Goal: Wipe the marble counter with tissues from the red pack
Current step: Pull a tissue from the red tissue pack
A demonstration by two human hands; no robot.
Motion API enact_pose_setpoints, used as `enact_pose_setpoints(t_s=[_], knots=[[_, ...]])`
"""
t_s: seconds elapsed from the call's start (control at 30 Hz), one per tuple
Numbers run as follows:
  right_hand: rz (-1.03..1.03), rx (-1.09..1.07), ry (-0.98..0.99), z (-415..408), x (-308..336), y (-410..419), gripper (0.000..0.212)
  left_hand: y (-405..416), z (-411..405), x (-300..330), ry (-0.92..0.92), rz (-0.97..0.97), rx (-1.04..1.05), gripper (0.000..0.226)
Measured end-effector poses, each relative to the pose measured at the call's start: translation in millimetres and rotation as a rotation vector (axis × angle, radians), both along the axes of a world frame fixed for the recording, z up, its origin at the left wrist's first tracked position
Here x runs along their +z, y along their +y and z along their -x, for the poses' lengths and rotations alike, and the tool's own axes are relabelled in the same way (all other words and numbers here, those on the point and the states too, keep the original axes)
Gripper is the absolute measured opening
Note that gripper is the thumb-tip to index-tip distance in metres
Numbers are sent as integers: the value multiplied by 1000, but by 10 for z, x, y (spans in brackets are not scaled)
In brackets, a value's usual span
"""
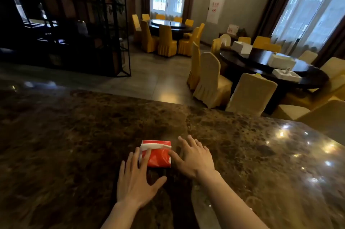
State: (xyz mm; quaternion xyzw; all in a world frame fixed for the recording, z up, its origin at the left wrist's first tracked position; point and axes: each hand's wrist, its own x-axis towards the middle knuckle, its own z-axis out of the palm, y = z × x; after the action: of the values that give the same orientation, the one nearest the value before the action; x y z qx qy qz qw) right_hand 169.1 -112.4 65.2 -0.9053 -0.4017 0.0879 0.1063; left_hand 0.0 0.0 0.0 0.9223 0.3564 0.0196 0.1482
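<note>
- The red pack (158, 154) lay flat on the marble surface (74, 135), close to my edge and roughly midway between my two arms.
- A white tissue (155, 146) poked out along the pack's far top edge, so I judged the opening was there and a sheet was ready to pull.
- My left hand (135, 180) was spread wide, fingers apart, with the fingertips (147, 154) resting on the pack's left side; it pinned the pack rather than gripped it.
- My right hand (194, 156) was splayed too, palm down just beside the pack on the right, thumb touching its right edge; it clasped nothing.
- No loose tissue lay anywhere on the surface, and neither hand had one.
- By my reckoning the job was at its very start: pack steadied, no sheet drawn, no wiping done.
- What remained, as I judged it: pinch the white tissue, draw it free while the left hand braced the pack, then rub down the surface.
- The surface was glossy and dark, with light glints on the right; I could not tell where any dirt sat.
</note>
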Motion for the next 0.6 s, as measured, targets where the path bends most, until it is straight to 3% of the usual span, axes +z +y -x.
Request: enact_pose_setpoints(t_s=[0.2, 0.4, 0.6], knots=[[-74, 87, 9, 103, -199, 189, 58, -95, -41, -287, 9, -43, -9, 105], [-89, 162, -61, 146, -244, 412, 56, -84, -46, -368, -3, -81, -22, 103], [-334, 102, -185, 186, -218, 492, 12, -52, -24, -409, 4, -77, -34, 105]])
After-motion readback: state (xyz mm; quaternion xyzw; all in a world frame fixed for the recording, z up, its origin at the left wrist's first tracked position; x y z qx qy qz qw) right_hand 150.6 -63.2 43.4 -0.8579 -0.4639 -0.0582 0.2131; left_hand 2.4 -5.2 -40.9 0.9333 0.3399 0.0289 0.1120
